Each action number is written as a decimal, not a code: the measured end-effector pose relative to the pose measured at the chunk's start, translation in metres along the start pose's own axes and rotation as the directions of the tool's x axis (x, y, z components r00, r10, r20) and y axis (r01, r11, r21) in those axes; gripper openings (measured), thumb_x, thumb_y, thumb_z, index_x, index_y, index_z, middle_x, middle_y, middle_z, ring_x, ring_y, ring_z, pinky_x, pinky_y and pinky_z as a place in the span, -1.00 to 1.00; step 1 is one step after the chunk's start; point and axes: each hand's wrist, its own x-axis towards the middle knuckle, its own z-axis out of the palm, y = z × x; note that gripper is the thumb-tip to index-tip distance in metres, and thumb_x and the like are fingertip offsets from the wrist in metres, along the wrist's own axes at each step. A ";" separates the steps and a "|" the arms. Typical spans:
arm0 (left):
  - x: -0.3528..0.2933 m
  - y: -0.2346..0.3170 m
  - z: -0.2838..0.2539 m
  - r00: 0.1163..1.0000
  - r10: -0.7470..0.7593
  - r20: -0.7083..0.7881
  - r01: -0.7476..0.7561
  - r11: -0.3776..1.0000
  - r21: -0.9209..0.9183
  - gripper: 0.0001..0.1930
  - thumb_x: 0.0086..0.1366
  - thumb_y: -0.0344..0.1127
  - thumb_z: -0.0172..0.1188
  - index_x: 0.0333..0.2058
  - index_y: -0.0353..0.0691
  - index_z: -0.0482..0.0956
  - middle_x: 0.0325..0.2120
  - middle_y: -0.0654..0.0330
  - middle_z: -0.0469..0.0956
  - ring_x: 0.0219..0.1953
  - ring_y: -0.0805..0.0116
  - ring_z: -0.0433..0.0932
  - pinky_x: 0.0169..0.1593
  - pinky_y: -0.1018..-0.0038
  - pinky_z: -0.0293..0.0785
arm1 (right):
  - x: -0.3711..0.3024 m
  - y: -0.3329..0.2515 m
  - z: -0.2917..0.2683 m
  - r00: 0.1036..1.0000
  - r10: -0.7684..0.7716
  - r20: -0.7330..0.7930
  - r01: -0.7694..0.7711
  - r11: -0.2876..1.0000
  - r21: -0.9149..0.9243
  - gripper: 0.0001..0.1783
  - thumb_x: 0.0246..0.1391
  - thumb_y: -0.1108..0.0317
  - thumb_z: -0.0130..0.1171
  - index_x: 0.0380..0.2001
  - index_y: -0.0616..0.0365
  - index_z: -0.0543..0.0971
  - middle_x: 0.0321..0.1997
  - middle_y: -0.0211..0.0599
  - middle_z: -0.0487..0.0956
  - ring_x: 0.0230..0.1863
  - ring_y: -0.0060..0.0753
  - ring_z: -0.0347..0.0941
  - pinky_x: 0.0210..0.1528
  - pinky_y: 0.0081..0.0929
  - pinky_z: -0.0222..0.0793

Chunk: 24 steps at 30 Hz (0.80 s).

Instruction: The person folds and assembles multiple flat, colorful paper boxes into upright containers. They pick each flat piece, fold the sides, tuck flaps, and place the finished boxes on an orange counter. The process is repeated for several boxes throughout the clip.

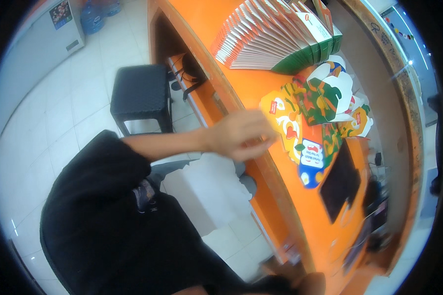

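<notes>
My left hand (243, 135) reaches over the edge of the orange table (293, 206), its fingers loosely curled with a gap between them. Nothing shows in its grasp, and motion blurs it a little. Nearest to its fingertips is a flattened yellow carton (275, 108) with food pictures. Just beyond stand folded green food boxes (325, 101) with white flaps. A blue-and-white printed flap (311, 160) lies close by. At the lower edge, a blurred skin-toned shape (312, 285) may be my right hand; its fingers cannot be made out.
A fanned stack of flat cartons (270, 37) fills the table's far end. On the right lies a dark flat device (339, 182) beside cables. A black stool (140, 93) stands on the tiled floor, and a white sheet-like thing (209, 191) hangs below my forearm.
</notes>
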 end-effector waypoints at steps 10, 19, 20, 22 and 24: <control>-0.116 0.022 -0.021 0.870 -0.429 0.242 0.434 0.900 0.032 -0.86 0.07 -0.42 0.23 -0.37 -0.20 0.47 -0.45 0.15 0.44 -0.35 0.17 0.44 -0.28 0.37 0.35 | -0.066 0.002 0.007 0.621 0.707 0.340 -0.748 0.664 -0.015 -0.51 -0.14 0.40 0.25 -0.07 0.31 0.45 -0.07 -0.03 0.48 0.04 -0.13 0.38 0.00 -0.15 0.30; -0.176 0.013 -0.019 0.574 -0.623 0.532 0.609 0.759 0.231 -0.66 0.08 -0.26 0.27 -0.16 -0.16 0.43 -0.14 -0.01 0.37 -0.06 0.01 0.38 0.01 0.29 0.33 | -0.063 0.198 0.099 0.369 0.867 0.335 -0.700 0.496 -0.514 -0.40 -0.19 0.38 0.34 -0.03 0.30 0.38 -0.08 0.03 0.45 -0.05 -0.09 0.41 -0.05 -0.23 0.34; -0.179 0.012 -0.016 0.548 -0.627 0.554 0.597 0.757 0.267 -0.61 0.07 -0.22 0.28 -0.13 -0.15 0.42 -0.10 -0.02 0.35 -0.02 -0.01 0.35 0.02 0.24 0.32 | -0.073 0.224 0.110 0.424 0.841 0.337 -0.686 0.541 -0.487 -0.38 -0.20 0.36 0.36 -0.02 0.27 0.38 -0.11 0.02 0.47 -0.07 -0.07 0.42 -0.04 -0.26 0.34; -0.184 0.013 -0.008 0.520 -0.648 0.556 0.579 0.746 0.328 -0.52 0.05 -0.15 0.30 -0.07 -0.14 0.38 -0.04 -0.04 0.31 0.04 -0.04 0.30 0.04 0.14 0.30 | -0.091 0.258 0.123 0.245 0.890 0.383 -0.678 0.440 -0.588 -0.36 -0.21 0.32 0.37 -0.01 0.26 0.38 -0.15 0.00 0.52 -0.11 -0.04 0.44 -0.04 -0.30 0.36; -0.189 0.014 -0.002 0.370 -0.703 0.607 0.618 0.675 0.404 -0.34 0.02 -0.06 0.33 0.06 -0.11 0.26 0.10 -0.08 0.16 0.16 -0.11 0.18 0.11 0.03 0.24 | -0.103 0.284 0.128 -0.042 0.910 0.413 -0.624 0.299 -0.722 -0.37 -0.21 0.30 0.38 -0.02 0.26 0.41 -0.19 -0.02 0.55 -0.17 -0.02 0.47 -0.06 -0.32 0.37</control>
